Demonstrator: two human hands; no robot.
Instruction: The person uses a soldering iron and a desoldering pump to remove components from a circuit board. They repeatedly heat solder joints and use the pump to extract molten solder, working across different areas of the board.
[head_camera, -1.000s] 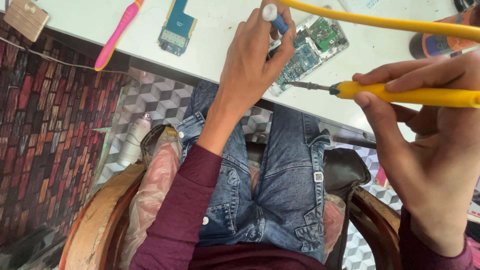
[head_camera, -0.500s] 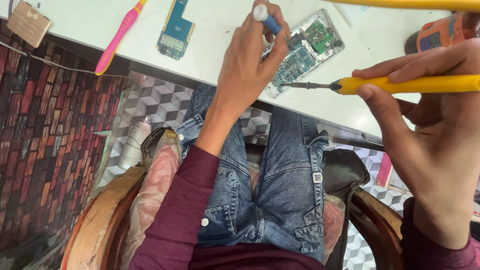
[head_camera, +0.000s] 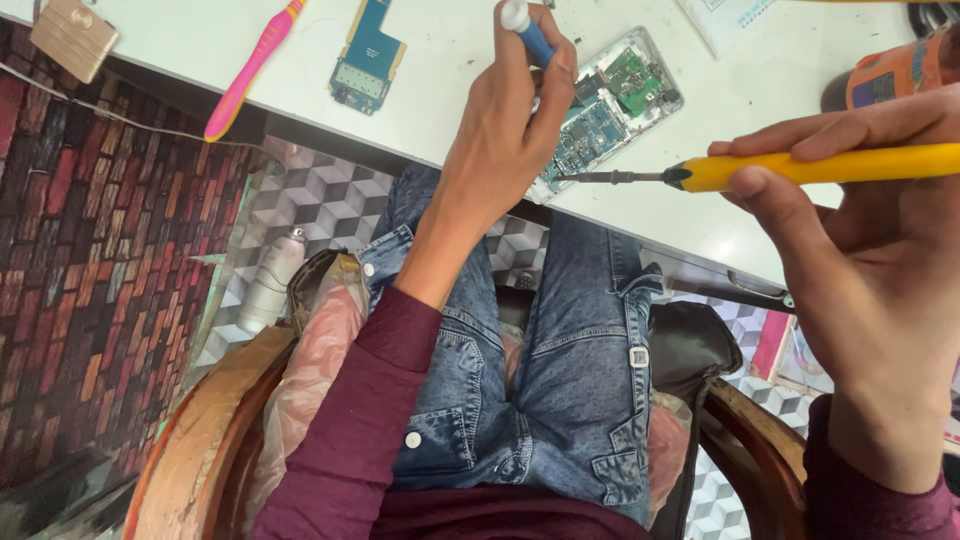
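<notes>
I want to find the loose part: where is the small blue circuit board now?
In the head view, the blue circuit board lies on the white table, upper left, between the pink toothbrush and the left hand.

Yellow plastic iron handle (head_camera: 830, 167), metal tip; smooth white table (head_camera: 450, 95).

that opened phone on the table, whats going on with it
A seated person is working on an opened phone that lies with its circuit boards exposed near the edge of a white table. The right hand holds a yellow-handled soldering iron, its metal tip reaching the phone's near edge. The left hand holds a blue pen-like tool upright over the phone. A loose blue circuit board and a pink toothbrush lie further left on the table.
</notes>
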